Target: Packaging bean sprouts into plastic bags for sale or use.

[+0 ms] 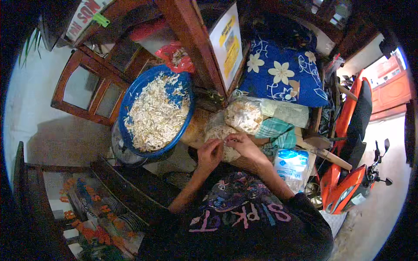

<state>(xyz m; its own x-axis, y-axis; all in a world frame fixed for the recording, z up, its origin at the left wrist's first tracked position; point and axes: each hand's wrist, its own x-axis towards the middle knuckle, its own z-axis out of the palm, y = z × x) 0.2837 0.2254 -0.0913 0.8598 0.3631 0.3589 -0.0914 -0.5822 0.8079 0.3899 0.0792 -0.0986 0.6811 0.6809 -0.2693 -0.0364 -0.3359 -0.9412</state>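
Observation:
Close together in front of my body, my left hand (210, 153) and my right hand (243, 146) have their fingertips pinched around something too small to make out. Just under and behind them lies a clear plastic bag (216, 132) of pale contents, partly hidden by the hands. A second, fuller clear bag (243, 116) with whitish pieces rests right behind my right hand. To the left, a large blue basin (186, 85) holds a broad heap of pale, thin shredded pieces (156, 114).
Behind the basin is a red plastic bag (177, 58). A green checked cloth (278, 132) and a blue-and-white plastic package (291, 164) lie right of my hands. Beyond them are a blue flowered cushion (281, 78) and an orange motorcycle (344, 182). A wooden post (191, 39) rises ahead.

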